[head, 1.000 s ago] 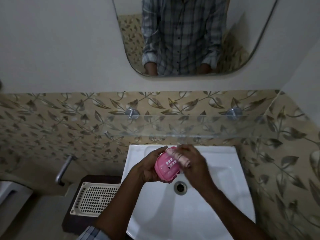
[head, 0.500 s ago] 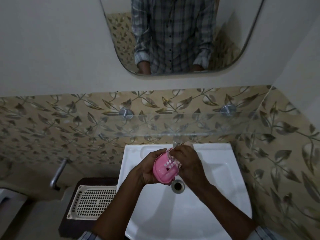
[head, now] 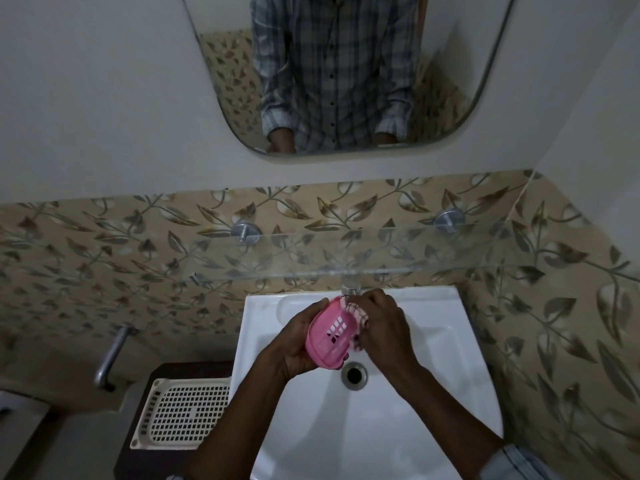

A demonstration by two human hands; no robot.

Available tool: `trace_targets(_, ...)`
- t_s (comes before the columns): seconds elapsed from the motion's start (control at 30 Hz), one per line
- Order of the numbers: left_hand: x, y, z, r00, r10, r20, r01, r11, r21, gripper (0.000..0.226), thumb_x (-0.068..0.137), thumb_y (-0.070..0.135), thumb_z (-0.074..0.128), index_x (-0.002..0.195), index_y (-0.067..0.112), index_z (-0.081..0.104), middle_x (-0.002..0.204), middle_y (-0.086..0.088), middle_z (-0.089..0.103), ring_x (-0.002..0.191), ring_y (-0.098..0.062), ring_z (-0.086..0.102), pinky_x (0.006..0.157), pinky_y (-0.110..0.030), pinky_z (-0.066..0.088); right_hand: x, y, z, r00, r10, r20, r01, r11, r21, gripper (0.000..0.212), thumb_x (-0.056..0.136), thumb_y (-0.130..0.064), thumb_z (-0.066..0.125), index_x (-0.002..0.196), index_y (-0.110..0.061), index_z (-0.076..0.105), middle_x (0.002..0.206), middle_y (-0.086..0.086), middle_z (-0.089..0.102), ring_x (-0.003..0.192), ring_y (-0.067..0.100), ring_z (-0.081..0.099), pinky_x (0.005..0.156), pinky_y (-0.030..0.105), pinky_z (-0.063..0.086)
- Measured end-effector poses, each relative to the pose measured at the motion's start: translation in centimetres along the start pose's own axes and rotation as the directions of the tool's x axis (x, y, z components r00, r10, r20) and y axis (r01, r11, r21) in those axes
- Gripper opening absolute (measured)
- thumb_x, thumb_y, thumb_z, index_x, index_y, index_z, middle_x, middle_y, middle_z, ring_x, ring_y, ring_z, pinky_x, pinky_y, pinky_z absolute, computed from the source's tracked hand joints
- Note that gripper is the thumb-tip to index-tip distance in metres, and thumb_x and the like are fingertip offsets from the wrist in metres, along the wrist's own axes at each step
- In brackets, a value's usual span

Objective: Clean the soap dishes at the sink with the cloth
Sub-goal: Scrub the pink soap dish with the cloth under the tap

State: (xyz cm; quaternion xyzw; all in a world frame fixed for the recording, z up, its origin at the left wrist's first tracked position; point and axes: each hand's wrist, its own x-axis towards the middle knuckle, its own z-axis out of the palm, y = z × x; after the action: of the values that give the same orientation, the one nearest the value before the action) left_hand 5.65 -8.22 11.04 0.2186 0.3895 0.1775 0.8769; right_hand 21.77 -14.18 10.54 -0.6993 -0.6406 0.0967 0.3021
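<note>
Pink slotted plastic soap dish [head: 330, 337] sits gripped in the left hand [head: 300, 344] above the white sink [head: 433, 386] drain; right hand [head: 384, 327] pinches the checked cloth [head: 356, 315] against its rim. Mid-scrub, I'd say; next, wipe inside the slots.

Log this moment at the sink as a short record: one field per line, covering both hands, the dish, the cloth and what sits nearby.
left hand: grips the pink soap dish from its left side, above the basin
right hand: presses the cloth against the dish's right edge
pink soap dish: tilted, slotted face towards the camera
sink: white, drain uncovered below the dish
tap: just behind the hands; running water cannot be told
cream perforated tray: on the dark stand left of the sink
glass shelf: on the wall above the sink
</note>
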Motion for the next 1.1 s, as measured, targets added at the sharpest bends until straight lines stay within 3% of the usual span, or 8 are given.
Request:
trace_targets(0.1,0.3,-0.2,0.0,0.995,0.103,0.003,-0.103,0.995,0.001,0.046,0.085,0.042,0.058,0.107,0.005,0.074,0.098,-0.019,0.074,0.080,-0.030,0.073,0.071,-0.038,0.062,-0.6,-1.5,0.6,0.983,-0.173,0.054,0.176,0.983,-0.057,0.060,0.062,-0.015,0.085,0.120,-0.020,0.067,0.106,0.002,0.065,0.096,0.025,0.061,0.077,0.034,0.049)
trace_targets(0.23,0.6,-0.9,0.2,0.979,0.201,-0.038,-0.199,0.978,0.056,0.044,0.088,0.045,0.056,0.100,0.010,0.080,0.099,-0.018,0.075,0.082,-0.029,0.073,0.072,-0.037,0.062,0.7,-1.2,-0.2,0.980,0.176,-0.094,-0.159,0.974,0.158,0.012,0.091,-0.022,0.064,0.101,-0.021,0.071,0.095,0.002,0.060,0.091,0.023,0.060,0.072,0.035,0.052)
trace_targets(0.37,0.8,-1.8,0.1,0.956,0.291,-0.048,-0.291,0.957,0.003,0.042,0.089,0.043,0.054,0.103,0.013,0.080,0.107,-0.014,0.077,0.095,-0.026,0.075,0.077,-0.037,0.061,-0.3,-2.4,0.4,0.991,-0.099,-0.088,0.105,0.993,0.059,0.040,0.079,-0.008,0.074,0.117,-0.016,0.068,0.101,0.005,0.063,0.092,0.022,0.058,0.072,0.031,0.052)
trace_targets(0.47,1.1,-2.4,0.0,0.934,0.344,-0.099,-0.343,0.939,0.022,0.045,0.090,0.045,0.056,0.114,0.012,0.074,0.111,-0.018,0.074,0.095,-0.028,0.074,0.076,-0.038,0.061,-0.4,-1.4,0.0,0.987,0.155,-0.052,-0.149,0.984,0.099,0.009,0.090,-0.014,0.063,0.097,-0.014,0.070,0.088,0.002,0.061,0.085,0.017,0.062,0.064,0.027,0.048)
trace_targets(0.53,1.4,-2.8,0.0,0.927,0.350,-0.134,-0.351,0.936,0.017,0.046,0.089,0.046,0.055,0.111,0.011,0.076,0.110,-0.018,0.075,0.094,-0.028,0.075,0.075,-0.037,0.061,-0.3,-1.3,0.1,0.970,0.242,0.009,-0.241,0.956,0.166,0.014,0.093,-0.019,0.059,0.084,-0.012,0.066,0.075,-0.004,0.055,0.067,0.011,0.063,0.052,0.020,0.041)
trace_targets(0.9,2.6,-3.3,0.3,0.925,0.346,-0.154,-0.363,0.927,-0.097,0.058,0.090,0.049,0.049,0.121,0.004,0.067,0.112,-0.021,0.073,0.098,-0.032,0.071,0.087,-0.044,0.058,0.9,-1.8,-0.5,0.963,0.271,0.001,-0.265,0.941,0.209,0.015,0.091,-0.021,0.064,0.097,-0.008,0.070,0.090,0.005,0.064,0.079,0.019,0.064,0.063,0.020,0.045)
trace_targets(0.97,2.6,-3.0,0.3,0.926,0.332,-0.178,-0.361,0.918,-0.167,0.057,0.095,0.048,0.045,0.123,0.002,0.064,0.108,-0.022,0.072,0.095,-0.032,0.071,0.085,-0.042,0.057,0.1,-2.2,-0.6,0.971,0.227,0.077,-0.238,0.953,0.190,0.012,0.091,-0.023,0.063,0.089,-0.012,0.067,0.085,0.001,0.065,0.072,0.019,0.067,0.060,0.018,0.050)
trace_targets(1.1,2.3,-3.0,-0.3,0.952,0.257,-0.168,-0.293,0.925,-0.241,0.057,0.091,0.044,0.049,0.125,0.000,0.060,0.104,-0.023,0.070,0.097,-0.033,0.063,0.089,-0.045,0.052,-1.6,-2.4,-0.6,0.968,0.115,0.222,-0.126,0.991,0.037,0.021,0.091,-0.027,0.061,0.097,-0.011,0.073,0.101,0.012,0.068,0.095,0.026,0.066,0.078,0.029,0.051)
